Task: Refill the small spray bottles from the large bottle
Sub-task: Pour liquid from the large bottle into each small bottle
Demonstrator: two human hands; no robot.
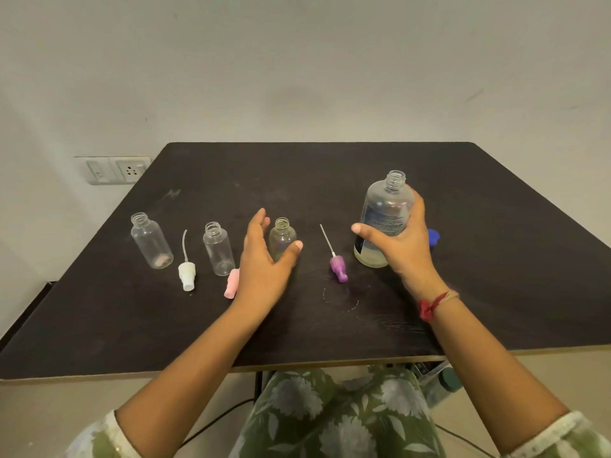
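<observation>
Spray bottles, three in number, are shown uncapped and upright in a row on the dark matte table (330,166), with the large bottle (385,219) standing to their right. The right hand (398,246) is wrapped around the large bottle's clear, labelled body, fingers behind and thumb in front, presumably so that it can be lifted and tipped; its threaded neck is open and only a shallow layer of pale liquid is seen at the base. The left hand (264,256) is held wide, curved about the rightmost small bottle (282,239) without clearly closing on it, most likely to steady that bottle beneath the pour; whether the thumb touches the plastic cannot be told. This bottle is yellowish and translucent, round-shouldered, with a ribbed neck. To its left stand a middle small bottle (218,247) and a far-left small bottle (151,241), both of clear thin plastic and seemingly empty, though a pinkish residue is seen in the latter. The removed pump heads are laid beside their bottles, probably for orderly recapping: a purple sprayer (338,267) with a straight dip tube, a pink sprayer (231,283) partly hidden by the left wrist, and a white sprayer (187,274) with a curved tube. A blue cap (433,238) is glimpsed behind the right hand.
</observation>
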